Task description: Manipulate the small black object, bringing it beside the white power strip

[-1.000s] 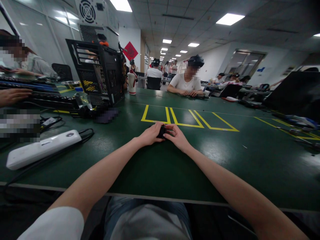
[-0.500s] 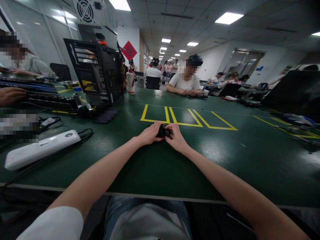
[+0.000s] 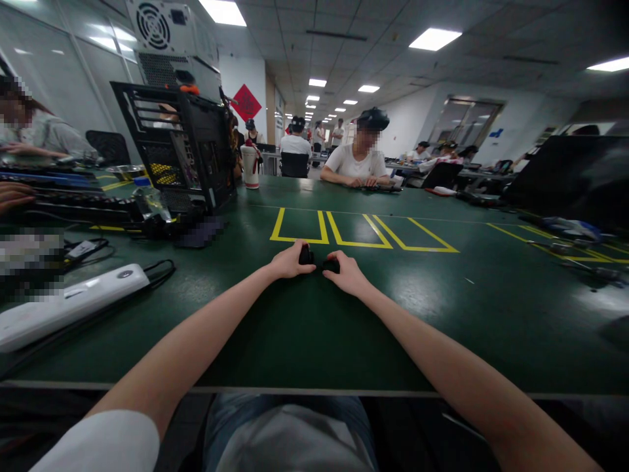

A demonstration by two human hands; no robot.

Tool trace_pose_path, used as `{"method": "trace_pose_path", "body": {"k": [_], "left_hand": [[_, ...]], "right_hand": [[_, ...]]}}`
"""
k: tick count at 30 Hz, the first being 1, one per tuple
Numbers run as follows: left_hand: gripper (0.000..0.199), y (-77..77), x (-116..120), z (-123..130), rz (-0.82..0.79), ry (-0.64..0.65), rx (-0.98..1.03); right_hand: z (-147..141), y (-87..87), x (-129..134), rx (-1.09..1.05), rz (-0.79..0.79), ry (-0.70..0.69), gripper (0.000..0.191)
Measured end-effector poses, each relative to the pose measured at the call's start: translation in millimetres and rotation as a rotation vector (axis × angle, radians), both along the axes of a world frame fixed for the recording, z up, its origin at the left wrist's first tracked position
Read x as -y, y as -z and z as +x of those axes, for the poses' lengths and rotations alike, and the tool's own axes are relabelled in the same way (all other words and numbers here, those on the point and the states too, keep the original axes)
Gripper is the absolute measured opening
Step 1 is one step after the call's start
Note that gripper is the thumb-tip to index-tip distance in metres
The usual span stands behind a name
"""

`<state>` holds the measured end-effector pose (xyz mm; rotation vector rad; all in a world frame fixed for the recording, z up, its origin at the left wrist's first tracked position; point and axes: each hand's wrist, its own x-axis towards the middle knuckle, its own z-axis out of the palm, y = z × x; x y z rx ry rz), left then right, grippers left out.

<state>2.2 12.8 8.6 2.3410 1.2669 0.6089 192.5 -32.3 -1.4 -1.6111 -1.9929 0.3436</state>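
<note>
The left grip (image 3: 291,261) was closed round a black part (image 3: 306,254); just rightward, apart, the right grip (image 3: 348,273) pinched another part (image 3: 332,265).

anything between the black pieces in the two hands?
Nothing visible between the left black piece, in the left hand, and the right black piece, in the right hand. The left thumb juts toward the gap; too dark for fine detail.

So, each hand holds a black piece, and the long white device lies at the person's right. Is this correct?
No: the head view shows the long white device at the person's left. The left hand holds a black piece, the right hand another black piece.
</note>
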Motion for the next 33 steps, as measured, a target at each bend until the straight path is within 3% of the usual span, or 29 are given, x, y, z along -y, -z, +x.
{"method": "trace_pose_path", "body": {"k": [7, 12, 16, 20, 26, 29, 33], "left_hand": [[0.068, -4.0, -8.2, 12.5, -0.042, -0.113, -0.033], [0.064, -5.8, -12.2, 28.0, 0.007, -0.257, -0.043], [0.062, -6.4, 4.4, 25.8, -0.009, -0.256, -0.05], [0.065, -13.0, 51.3, 3.3, -0.03, -0.152, -0.037], [0.067, -25.4, 166.4, -41.3, 0.007, 0.116, -0.213], [0.07, -13.9, 217.1, -57.3, 0.145, 0.178, -0.412], [0.07, 5.2, 249.3, -68.0, 0.283, 0.259, -0.478]], "right_hand": [[37.7, -4.5, -14.2, -0.139, -0.146, -0.05, 0.051], [35.0, -1.3, -14.4, -0.122, -0.059, -0.041, 0.053], [26.1, -4.6, -6.1, -0.073, -0.023, -0.028, 0.042], [15.5, -14.8, 33.2, 0.022, -0.006, -0.024, 0.034], [-18.4, -27.4, 152.8, -0.066, -0.133, -0.204, 0.049], [-39.0, -24.0, 194.4, -0.178, -0.201, -0.279, 0.057], [-62.8, -13.6, 207.5, -0.283, -0.338, -0.459, 0.072]]}}
